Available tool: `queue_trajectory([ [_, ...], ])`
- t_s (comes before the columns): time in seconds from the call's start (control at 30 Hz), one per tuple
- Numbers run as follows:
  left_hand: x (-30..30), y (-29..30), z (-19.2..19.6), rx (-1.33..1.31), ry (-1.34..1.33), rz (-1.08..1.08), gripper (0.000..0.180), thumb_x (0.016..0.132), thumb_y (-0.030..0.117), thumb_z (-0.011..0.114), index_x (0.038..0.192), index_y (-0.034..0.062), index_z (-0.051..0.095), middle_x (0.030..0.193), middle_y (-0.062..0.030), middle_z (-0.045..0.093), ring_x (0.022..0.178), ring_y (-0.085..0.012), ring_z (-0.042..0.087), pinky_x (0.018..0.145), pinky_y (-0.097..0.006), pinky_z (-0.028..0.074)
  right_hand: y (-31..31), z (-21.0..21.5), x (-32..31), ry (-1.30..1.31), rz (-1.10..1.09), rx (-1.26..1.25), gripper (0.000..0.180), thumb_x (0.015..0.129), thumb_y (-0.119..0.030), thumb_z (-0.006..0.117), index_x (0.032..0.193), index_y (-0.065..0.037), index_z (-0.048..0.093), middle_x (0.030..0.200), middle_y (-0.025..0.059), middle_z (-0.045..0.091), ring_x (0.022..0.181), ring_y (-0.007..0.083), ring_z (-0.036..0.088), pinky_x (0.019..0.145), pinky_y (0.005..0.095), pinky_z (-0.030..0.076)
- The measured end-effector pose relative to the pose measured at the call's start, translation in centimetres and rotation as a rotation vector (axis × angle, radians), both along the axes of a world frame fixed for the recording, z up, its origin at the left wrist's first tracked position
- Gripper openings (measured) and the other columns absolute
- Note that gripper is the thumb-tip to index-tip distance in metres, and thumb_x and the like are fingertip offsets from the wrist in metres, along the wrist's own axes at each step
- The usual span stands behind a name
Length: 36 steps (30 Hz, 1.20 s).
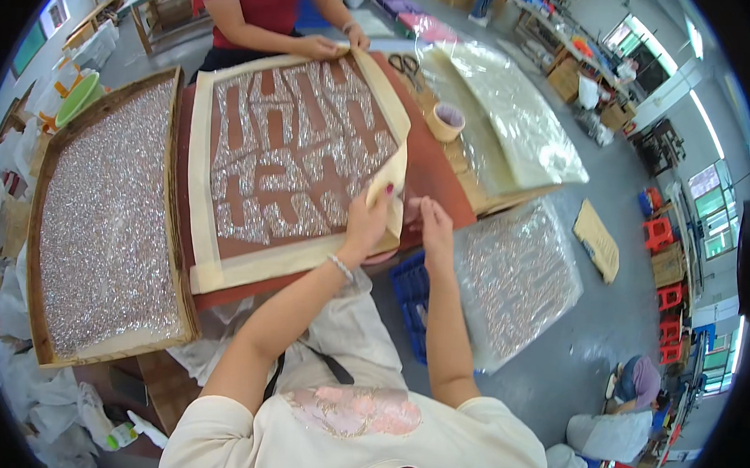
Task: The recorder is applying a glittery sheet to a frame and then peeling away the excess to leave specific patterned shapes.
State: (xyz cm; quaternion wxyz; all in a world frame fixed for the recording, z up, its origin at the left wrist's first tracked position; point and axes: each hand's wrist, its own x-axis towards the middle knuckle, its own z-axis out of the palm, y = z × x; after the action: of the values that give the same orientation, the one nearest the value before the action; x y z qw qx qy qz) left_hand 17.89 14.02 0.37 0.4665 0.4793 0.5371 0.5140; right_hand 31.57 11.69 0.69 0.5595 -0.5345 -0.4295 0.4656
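A sheet with a wide cream border (201, 164) lies on a reddish-brown board (432, 165), its brown middle covered by glittery cut-out shapes (269, 158). My left hand (369, 224) is closed on the sheet's near right corner, where the border lifts and curls. Just right of it, my right hand (430, 228) has its fingers pinched together beside that corner. Something thin and see-through seems to be at its fingertips, too faint to name. Across the board, a co-worker's two hands (337, 47) hold the far edge of the sheet.
To the left stands a shallow wooden tray (177, 225) of glittering stones. Scissors (405, 66), a tape roll (445, 122) and a stack of clear film (514, 115) lie at the far right. A blue crate (409, 307) and a plastic-wrapped glittery sheet (519, 282) sit lower right.
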Motion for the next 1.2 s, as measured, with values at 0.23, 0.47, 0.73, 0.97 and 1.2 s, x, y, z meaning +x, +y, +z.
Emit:
queue_trajectory([
  [0.23, 0.3, 1.9, -2.0, -0.088, -0.25, -0.057, 0.039, 0.092, 0.033, 0.063, 0.104, -0.0037, 0.065, 0.089, -0.0099, 0.069, 0.077, -0.0139, 0.064, 0.067, -0.029, 0.05, 0.3, 1.1, 0.1, -0.067, -0.015, 0.014, 0.025, 0.095, -0.024, 0.06, 0.104, -0.001, 0.064, 0.091, 0.001, 0.066, 0.078, 0.0073, 0.06, 0.068, 0.0225, 0.048],
  [0.47, 0.4, 1.5, -1.9, -0.118, -0.187, -0.066, 0.036, 0.092, 0.031, 0.063, 0.103, -0.0035, 0.065, 0.089, -0.0084, 0.069, 0.078, -0.0116, 0.063, 0.067, -0.028, 0.049, 1.2, 0.7, -1.2, -0.472, -0.089, 0.08, 0.035, 0.081, -0.019, 0.075, 0.106, 0.001, 0.061, 0.086, 0.007, 0.064, 0.075, 0.0152, 0.063, 0.071, 0.028, 0.05],
  [0.73, 0.2, 1.2, 0.8, 0.009, -0.129, -0.004, 0.034, 0.094, 0.027, 0.061, 0.106, -0.0042, 0.065, 0.088, -0.009, 0.07, 0.078, -0.0116, 0.063, 0.068, -0.028, 0.049, 1.5, 4.2, -2.1, -0.676, -0.168, 0.253, 0.026, 0.081, -0.014, 0.073, 0.099, -0.001, 0.061, 0.094, 0.0084, 0.057, 0.073, 0.0158, 0.06, 0.068, 0.0311, 0.05],
  [0.97, 0.4, 1.2, -0.9, 0.118, -0.059, -0.06, 0.034, 0.094, 0.029, 0.059, 0.102, -0.0031, 0.065, 0.079, -0.0145, 0.069, 0.071, -0.0176, 0.064, 0.064, -0.034, 0.049, 2.1, 0.5, -0.3, -0.58, -0.1, 0.203, 0.019, 0.082, -0.012, 0.073, 0.094, -0.001, 0.063, 0.085, 0.0044, 0.058, 0.069, 0.0118, 0.058, 0.064, 0.0261, 0.047],
  [1.2, -0.8, -0.5, -0.5, 0.147, 0.107, -0.084, 0.027, 0.093, 0.023, 0.057, 0.103, -0.0002, 0.064, 0.076, -0.0223, 0.065, 0.068, -0.0356, 0.065, 0.06, -0.041, 0.047, 0.8, 0.1, -0.2, -0.342, -0.004, 0.08, 0.012, 0.085, -0.012, 0.07, 0.085, 0.0, 0.065, 0.079, 0.0022, 0.06, 0.067, 0.0095, 0.056, 0.062, 0.0233, 0.045],
])
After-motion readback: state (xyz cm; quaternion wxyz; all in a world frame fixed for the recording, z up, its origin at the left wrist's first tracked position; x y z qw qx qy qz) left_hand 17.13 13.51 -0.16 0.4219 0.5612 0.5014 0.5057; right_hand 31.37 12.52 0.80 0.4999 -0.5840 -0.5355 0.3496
